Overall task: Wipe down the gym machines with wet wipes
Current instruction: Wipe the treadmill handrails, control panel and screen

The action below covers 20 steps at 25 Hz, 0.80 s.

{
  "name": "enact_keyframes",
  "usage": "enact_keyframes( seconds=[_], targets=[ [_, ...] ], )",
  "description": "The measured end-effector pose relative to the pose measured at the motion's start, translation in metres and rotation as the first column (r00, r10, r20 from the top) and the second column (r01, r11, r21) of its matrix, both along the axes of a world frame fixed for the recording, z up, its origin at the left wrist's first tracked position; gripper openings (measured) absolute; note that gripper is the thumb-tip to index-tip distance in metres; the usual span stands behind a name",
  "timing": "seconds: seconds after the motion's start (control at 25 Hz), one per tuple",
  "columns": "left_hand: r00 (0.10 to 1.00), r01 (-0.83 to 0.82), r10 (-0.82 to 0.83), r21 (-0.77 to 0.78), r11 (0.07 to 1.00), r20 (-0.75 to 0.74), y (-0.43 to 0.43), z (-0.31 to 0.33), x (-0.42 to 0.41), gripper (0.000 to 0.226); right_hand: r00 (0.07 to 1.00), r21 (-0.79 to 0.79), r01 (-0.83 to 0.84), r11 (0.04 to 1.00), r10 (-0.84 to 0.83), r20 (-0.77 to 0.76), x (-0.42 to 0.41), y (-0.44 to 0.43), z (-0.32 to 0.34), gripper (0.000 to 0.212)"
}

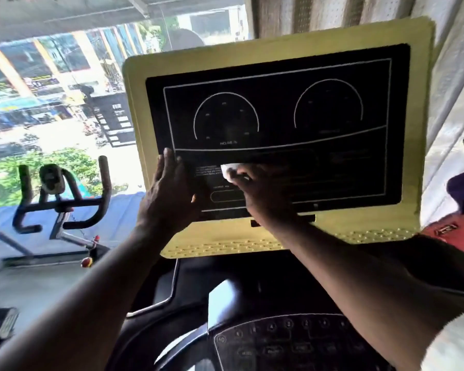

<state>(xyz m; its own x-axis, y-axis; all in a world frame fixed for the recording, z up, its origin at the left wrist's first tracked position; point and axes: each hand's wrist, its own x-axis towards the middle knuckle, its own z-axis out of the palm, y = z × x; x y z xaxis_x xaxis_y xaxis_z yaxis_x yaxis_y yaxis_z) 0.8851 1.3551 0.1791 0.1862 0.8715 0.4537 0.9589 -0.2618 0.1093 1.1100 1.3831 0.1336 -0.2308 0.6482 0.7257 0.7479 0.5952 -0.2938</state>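
Wipe: I see a white wet wipe (229, 171) bunched into a small wad and pressed on the lower left of the black screen, at centre frame. I cannot tell its long axis.
Screen: the black display panel (306, 116) faces me. Its long axis runs left to right with the right end tilted higher, and it sits in a yellow frame (423, 129).
Right hand: my right hand (263, 194) curls its fingers round the wipe and holds it against the panel.
Left hand: my left hand (169, 191) lies flat with fingers straight, resting on the panel's left edge just beside the wipe.
Below: a dark keypad (292, 341) at the bottom of the frame.
Left of frame: exercise bike handlebars (62, 199) in front of a window (38, 89).
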Motion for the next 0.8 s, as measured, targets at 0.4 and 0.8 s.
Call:
enact_keyframes(
  seconds=[0.4,0.8],
  targets=[
    [0.990,0.003,0.065,-0.480,0.877,0.125,-0.152,-0.098,0.066,0.063,0.991,-0.315,0.128,0.940,-0.131,0.013,0.164,-0.081,-0.060,0.046],
    [0.931,-0.148,0.292,-0.504,0.851,0.220,-0.260,-0.121,0.068,0.054,0.984,-0.545,0.154,0.824,-0.077,0.161,0.120,-0.200,-0.104,0.045]
  ],
)
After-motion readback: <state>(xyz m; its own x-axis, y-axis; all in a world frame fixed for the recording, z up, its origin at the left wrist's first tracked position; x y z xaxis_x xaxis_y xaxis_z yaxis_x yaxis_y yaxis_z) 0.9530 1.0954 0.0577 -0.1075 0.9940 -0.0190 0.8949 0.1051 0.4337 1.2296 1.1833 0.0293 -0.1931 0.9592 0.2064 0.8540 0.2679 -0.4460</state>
